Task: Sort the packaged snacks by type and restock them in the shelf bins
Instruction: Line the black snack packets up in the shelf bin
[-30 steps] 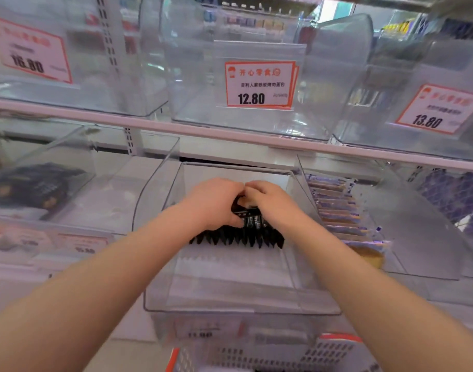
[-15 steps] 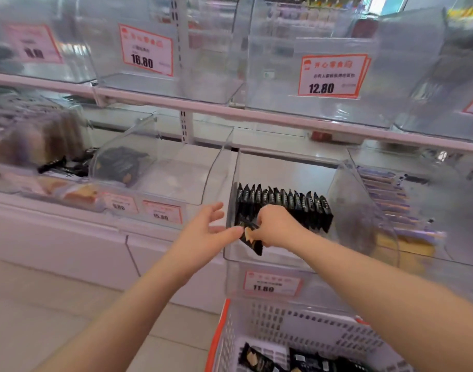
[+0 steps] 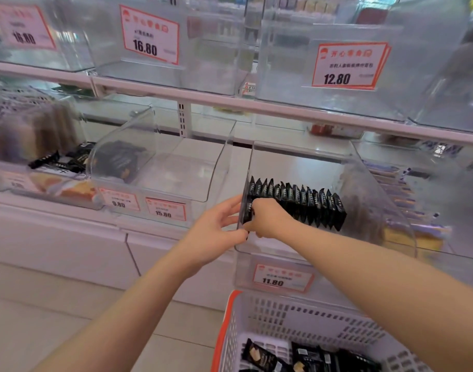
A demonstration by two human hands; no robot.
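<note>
- The black snack packets (image 3: 297, 201) stand on edge in one row inside a clear plastic bin (image 3: 364, 189) on the lower shelf; each is a flat, glossy black pouch with a serrated top seal and a pale printed strip down its face; the print is too small to read
- The row's long axis runs from the bin's left wall toward the right and slightly toward the front; each packet stands upright with its saw-toothed edge up, faces packed against one another
- The right hand (image 3: 267, 220) is inside the bin at the left end of the row, its fingers curled round the leftmost packet, which sits lower than the rest
- The left hand (image 3: 216, 232) is outside the bin's left wall, fingers straight and spread, fingertips touching the clear wall
- The bin is hard transparent plastic with a curved, sloping side wall and a price tag (image 3: 282, 277) reading 11.80 on its front; an orange-bordered card
- Below stands a white basket (image 3: 297, 320) of perforated plastic with an orange rim; more black packets (image 3: 305, 357) lie flat and jumbled in it, some showing a pale biscuit picture
- The neighbouring bin (image 3: 163, 167) to the left is the same clear plastic
</note>
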